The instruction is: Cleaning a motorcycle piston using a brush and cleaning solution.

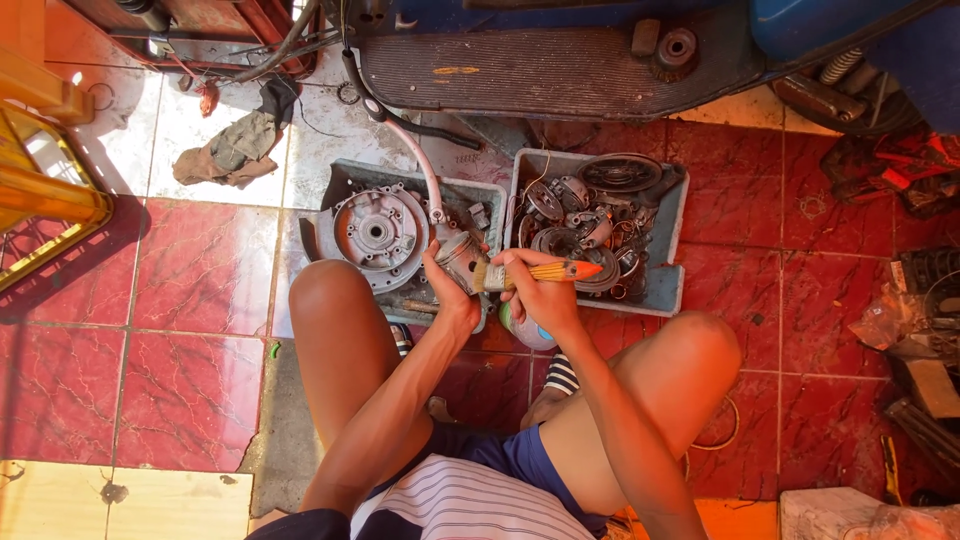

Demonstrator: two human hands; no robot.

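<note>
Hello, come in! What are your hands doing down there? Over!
Left hand gripping small grey metal cylinder part. Right hand gripping paintbrush, bristles on the part. Parts trays just beyond; nothing blocking.

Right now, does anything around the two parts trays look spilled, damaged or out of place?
Nothing looks spilled or broken. A crumpled rag lies loose on the tiles left of the trays. The left hand holds a piston; the right hand holds a brush.
</note>
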